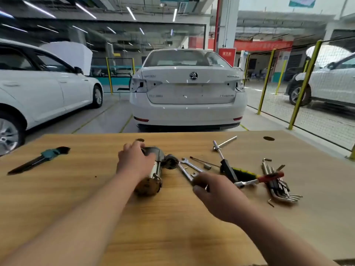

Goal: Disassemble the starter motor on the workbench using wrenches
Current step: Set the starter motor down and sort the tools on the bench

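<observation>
The starter motor (153, 175) lies on the wooden workbench (172, 227), its brown end cap facing me. My left hand (134, 160) rests over its far end, fingers curled round the housing. Just right of the motor lie two silver open-end wrenches (187, 167), crossed. My right hand (213, 191) is over their near ends, fingers curled at the wrench tips; whether it grips one is hidden by blur. A small socket (207, 166) sits beside the wrenches.
A T-handle bar (222, 145), a black-and-yellow screwdriver (238, 173), a red-handled ratchet (265, 178) and a bundle of hex keys (278, 183) lie at the right. A teal-handled tool (40, 160) lies far left. White cars and yellow fence posts stand beyond the bench.
</observation>
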A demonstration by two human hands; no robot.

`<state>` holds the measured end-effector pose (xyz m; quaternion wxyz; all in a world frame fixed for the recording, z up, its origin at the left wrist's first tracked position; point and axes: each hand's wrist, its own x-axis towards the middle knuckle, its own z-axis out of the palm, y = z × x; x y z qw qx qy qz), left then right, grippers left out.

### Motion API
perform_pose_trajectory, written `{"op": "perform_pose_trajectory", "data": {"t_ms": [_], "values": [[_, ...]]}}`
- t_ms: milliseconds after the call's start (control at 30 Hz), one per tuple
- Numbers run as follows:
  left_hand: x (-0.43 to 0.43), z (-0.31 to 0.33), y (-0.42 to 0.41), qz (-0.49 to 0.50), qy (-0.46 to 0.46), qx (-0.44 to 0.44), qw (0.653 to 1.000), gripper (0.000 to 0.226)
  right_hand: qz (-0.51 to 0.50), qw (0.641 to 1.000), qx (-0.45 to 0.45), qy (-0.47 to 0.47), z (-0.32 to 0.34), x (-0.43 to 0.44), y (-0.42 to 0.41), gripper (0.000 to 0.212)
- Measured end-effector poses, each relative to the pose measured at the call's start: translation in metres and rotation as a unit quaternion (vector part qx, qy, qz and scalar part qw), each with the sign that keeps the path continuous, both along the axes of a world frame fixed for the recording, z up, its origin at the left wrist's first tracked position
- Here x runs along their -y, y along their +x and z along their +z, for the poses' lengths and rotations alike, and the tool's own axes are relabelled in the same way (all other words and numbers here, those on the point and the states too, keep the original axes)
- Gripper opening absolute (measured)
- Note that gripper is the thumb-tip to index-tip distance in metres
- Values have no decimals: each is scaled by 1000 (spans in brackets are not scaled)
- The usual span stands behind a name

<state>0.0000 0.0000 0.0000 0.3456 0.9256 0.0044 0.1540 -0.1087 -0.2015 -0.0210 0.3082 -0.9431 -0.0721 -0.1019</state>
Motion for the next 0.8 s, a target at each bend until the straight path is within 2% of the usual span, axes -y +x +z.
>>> {"op": "perform_pose_trajectory", "data": {"t_ms": [100, 200, 300, 433, 600, 800], "values": [[2, -12, 33, 16, 18, -105, 994, 74, 3, 999, -1, -37, -13, -11, 23, 12], [7, -28, 55, 1, -80, -167, 983, 81, -5, 999, -21, -25, -28, -18, 39, 13], [16, -37, 68, 28, -156, -145, 977, 71, -13, 999, -35, 14, -35, -23, 52, 22], [37, -40, 67, 75, -192, -67, 976, 69, -45, 997, -24, 62, -33, -33, 73, 34], [39, -43, 68, 8, -66, -47, 997, 64, -70, 995, 21, 65, -31, -41, 81, 12], [4, -36, 81, 9, 47, -33, 998, 83, -95, 993, 56, 48, -39, -43, 80, 20]]}}
